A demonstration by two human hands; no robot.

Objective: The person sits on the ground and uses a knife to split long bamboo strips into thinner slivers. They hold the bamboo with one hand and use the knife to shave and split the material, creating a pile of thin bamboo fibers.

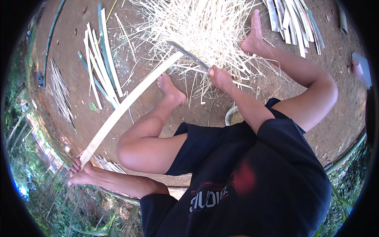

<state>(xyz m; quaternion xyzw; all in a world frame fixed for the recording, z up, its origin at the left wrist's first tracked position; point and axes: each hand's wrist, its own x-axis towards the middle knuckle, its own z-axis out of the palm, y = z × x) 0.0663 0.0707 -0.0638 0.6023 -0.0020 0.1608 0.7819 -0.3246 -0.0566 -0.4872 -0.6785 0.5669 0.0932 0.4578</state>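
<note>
A long pale bamboo strip (126,103) runs slantwise from the lower left to the upper middle. My left hand (81,173) is closed around its near end, out to the left of my knee. In my right hand (222,79) is the orange handle of a knife (191,58) with a long dark blade, hooked at the tip. The blade crosses the far end of the strip and looks to be against it; whether it cuts in cannot be made out. Beneath the blade spreads a heap of thin pale shavings (197,23).
Split bamboo strips (103,63) lie on the dirt ground at left, with thin sticks (61,94) beyond them. More strips (290,19) lie at upper right. My bare feet flank the shavings. A pale round bowl (233,116) is partly hidden by my right forearm. Green plants grow at lower left.
</note>
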